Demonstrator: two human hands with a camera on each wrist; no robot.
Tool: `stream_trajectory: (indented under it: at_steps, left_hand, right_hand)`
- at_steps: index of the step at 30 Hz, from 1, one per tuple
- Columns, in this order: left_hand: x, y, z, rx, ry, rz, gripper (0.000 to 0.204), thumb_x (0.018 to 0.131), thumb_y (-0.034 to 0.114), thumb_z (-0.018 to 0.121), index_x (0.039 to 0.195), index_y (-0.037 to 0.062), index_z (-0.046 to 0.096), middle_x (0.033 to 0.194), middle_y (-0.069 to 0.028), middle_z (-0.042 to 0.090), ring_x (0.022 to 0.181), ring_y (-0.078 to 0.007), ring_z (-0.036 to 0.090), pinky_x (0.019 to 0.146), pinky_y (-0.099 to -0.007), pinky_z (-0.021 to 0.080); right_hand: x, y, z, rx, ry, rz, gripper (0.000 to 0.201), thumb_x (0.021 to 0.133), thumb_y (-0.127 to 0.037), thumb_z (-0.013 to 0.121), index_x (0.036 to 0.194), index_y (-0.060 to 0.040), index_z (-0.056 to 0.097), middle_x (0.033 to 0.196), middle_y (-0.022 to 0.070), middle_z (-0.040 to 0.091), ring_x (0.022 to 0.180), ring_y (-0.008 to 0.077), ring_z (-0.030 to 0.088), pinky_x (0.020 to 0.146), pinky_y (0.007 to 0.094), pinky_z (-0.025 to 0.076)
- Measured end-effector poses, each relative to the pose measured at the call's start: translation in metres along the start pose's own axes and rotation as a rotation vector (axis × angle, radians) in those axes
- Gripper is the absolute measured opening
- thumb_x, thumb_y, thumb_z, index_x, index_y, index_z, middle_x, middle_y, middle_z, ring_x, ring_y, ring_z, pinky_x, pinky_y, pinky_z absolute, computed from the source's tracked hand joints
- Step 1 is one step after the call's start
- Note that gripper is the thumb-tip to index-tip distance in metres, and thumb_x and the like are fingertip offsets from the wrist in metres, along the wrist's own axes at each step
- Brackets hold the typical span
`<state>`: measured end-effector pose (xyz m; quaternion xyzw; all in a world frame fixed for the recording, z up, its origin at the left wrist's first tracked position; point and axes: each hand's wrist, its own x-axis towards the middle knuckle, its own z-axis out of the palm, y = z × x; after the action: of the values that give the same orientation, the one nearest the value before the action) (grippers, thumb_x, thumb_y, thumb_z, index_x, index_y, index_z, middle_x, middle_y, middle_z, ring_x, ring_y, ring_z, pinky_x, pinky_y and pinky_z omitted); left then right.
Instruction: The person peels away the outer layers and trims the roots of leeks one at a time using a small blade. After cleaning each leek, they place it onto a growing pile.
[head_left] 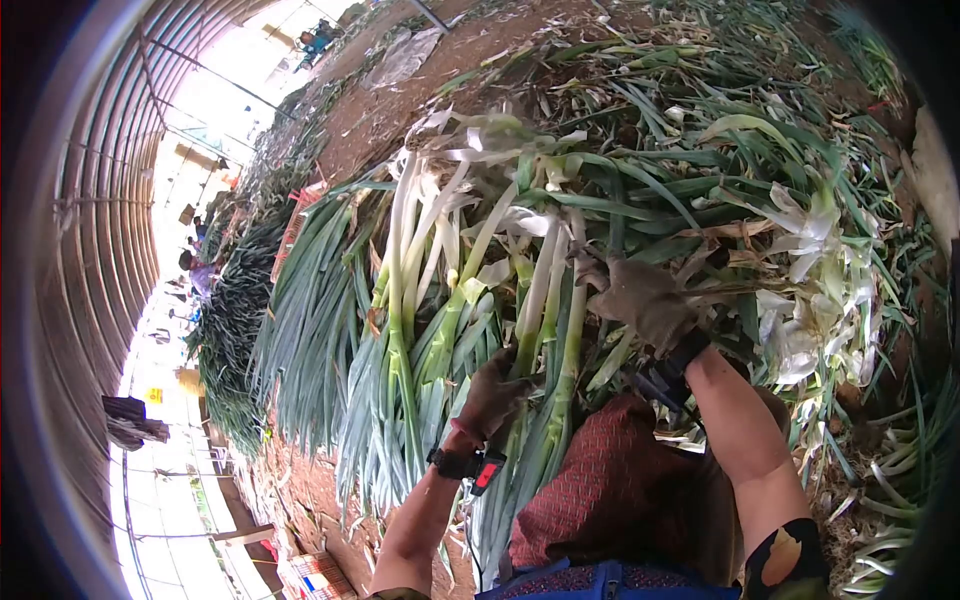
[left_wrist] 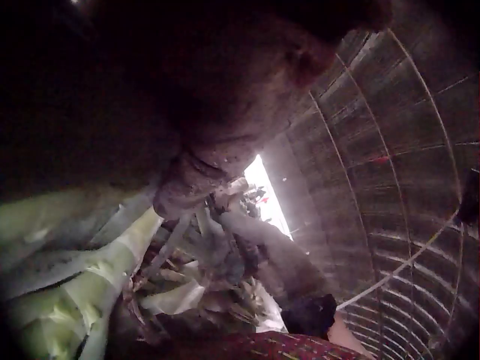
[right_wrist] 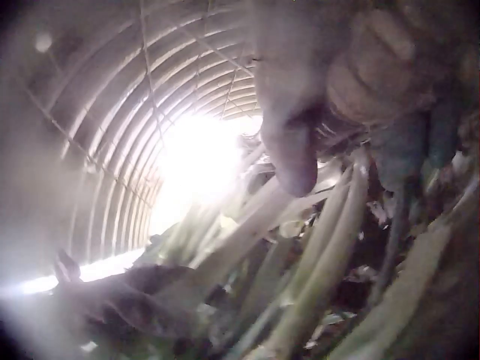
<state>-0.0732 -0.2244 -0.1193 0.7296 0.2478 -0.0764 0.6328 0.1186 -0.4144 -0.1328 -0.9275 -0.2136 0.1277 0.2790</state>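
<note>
Long green onions (head_left: 535,290) with white stems and green leaves lie in front of the person. My gloved left hand (head_left: 495,395) grips stalks low down, where white turns to green; in the left wrist view the dark glove (left_wrist: 217,142) stands over a thick pale-green stalk (left_wrist: 97,277). To the right, my gloved right hand (head_left: 645,300) is beside the white stems. Its fingers (right_wrist: 371,75) are curled in the right wrist view, and a green leaf (right_wrist: 397,150) hangs from them.
Peeled leaves and pale skins (head_left: 810,290) are heaped to the right. More green onions (head_left: 320,300) lie in a row at left, by a red crate (head_left: 295,225). A red patterned cloth (head_left: 600,470) covers the lap. Ribbed tunnel walls (head_left: 100,200) and people stand farther off.
</note>
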Motion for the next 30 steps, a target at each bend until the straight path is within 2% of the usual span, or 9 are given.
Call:
stream_trajectory:
  at_steps: [2,9,12,18,19,22,25,28,30]
  left_hand:
    - [0.001,0.002,-0.006,-0.022,-0.035,-0.046,0.058,0.079,0.004,0.073,0.132,-0.0042,0.052,0.106,-0.0048,0.066,0.086,-0.0098,0.060,0.078,-0.0247,0.049]
    - [-0.002,0.011,-0.030,-0.096,-0.053,0.111,0.047,0.079,0.003,0.065,0.123,-0.0083,0.055,0.103,-0.0071,0.067,0.084,-0.0121,0.063,0.077,-0.0270,0.050]
    - [-0.005,0.020,-0.029,-0.090,-0.056,0.051,0.046,0.079,0.003,0.066,0.123,-0.0069,0.055,0.103,-0.0055,0.066,0.084,-0.0115,0.062,0.075,-0.0259,0.050]
    - [0.019,-0.008,-0.001,-0.119,-0.124,0.059,0.046,0.082,0.005,0.068,0.126,-0.0030,0.053,0.103,-0.0033,0.065,0.081,-0.0092,0.060,0.069,-0.0237,0.049]
    - [0.029,-0.014,0.005,0.049,-0.109,0.103,0.052,0.081,0.023,0.074,0.122,-0.0026,0.054,0.100,-0.0092,0.067,0.083,-0.0169,0.065,0.071,-0.0304,0.052]
    - [0.050,-0.021,0.037,0.822,0.077,0.198,0.060,0.078,0.044,0.074,0.115,-0.0003,0.056,0.099,-0.0165,0.069,0.087,-0.0290,0.069,0.074,-0.0394,0.054]
    - [0.075,-0.021,0.067,1.034,0.161,0.019,0.067,0.075,0.051,0.074,0.121,0.0039,0.058,0.115,-0.0211,0.064,0.106,-0.0327,0.064,0.090,-0.0403,0.050]
    - [0.094,-0.072,0.074,0.974,0.393,0.249,0.066,0.075,0.056,0.071,0.118,0.0057,0.061,0.111,-0.0194,0.066,0.103,-0.0314,0.065,0.087,-0.0408,0.052]
    - [0.083,-0.030,0.083,1.059,0.351,0.041,0.066,0.071,0.055,0.073,0.111,0.0048,0.060,0.102,-0.0179,0.069,0.097,-0.0335,0.068,0.080,-0.0436,0.054]
  right_hand:
    - [0.002,0.003,-0.004,0.009,-0.044,-0.015,0.060,0.080,-0.052,0.067,0.114,-0.0034,0.062,0.082,0.0242,0.068,0.081,0.0428,0.066,0.072,0.0495,0.053]
    - [-0.011,0.000,-0.026,0.062,-0.137,-0.026,0.064,0.075,-0.050,0.070,0.116,-0.0020,0.061,0.091,0.0265,0.067,0.089,0.0429,0.066,0.078,0.0491,0.052]
    - [-0.013,-0.004,-0.032,0.184,-0.213,0.011,0.067,0.073,-0.050,0.071,0.119,-0.0022,0.060,0.095,0.0264,0.067,0.093,0.0418,0.065,0.082,0.0484,0.051]
    - [-0.024,0.002,-0.045,0.083,-0.162,-0.026,0.069,0.076,-0.049,0.070,0.124,-0.0021,0.055,0.094,0.0247,0.068,0.089,0.0416,0.066,0.078,0.0476,0.052]
    - [-0.027,0.003,-0.053,0.101,-0.185,-0.034,0.071,0.076,-0.049,0.069,0.126,-0.0019,0.054,0.093,0.0248,0.068,0.089,0.0415,0.066,0.078,0.0475,0.052]
    - [-0.037,0.013,-0.068,0.015,-0.130,0.030,0.075,0.078,-0.049,0.067,0.133,-0.0009,0.048,0.093,0.0257,0.067,0.090,0.0411,0.066,0.077,0.0476,0.052]
    - [-0.033,0.054,-0.047,-0.114,0.034,0.129,0.081,0.078,-0.048,0.066,0.137,0.0014,0.043,0.093,0.0259,0.068,0.092,0.0404,0.067,0.079,0.0480,0.051]
    - [-0.034,0.087,-0.030,-0.266,0.124,0.129,0.088,0.077,-0.052,0.065,0.140,0.0042,0.040,0.097,0.0262,0.067,0.093,0.0403,0.067,0.082,0.0481,0.051]
    - [-0.041,0.085,-0.040,-0.350,0.067,0.164,0.094,0.076,-0.056,0.064,0.142,0.0049,0.037,0.101,0.0264,0.067,0.096,0.0405,0.066,0.084,0.0480,0.051]
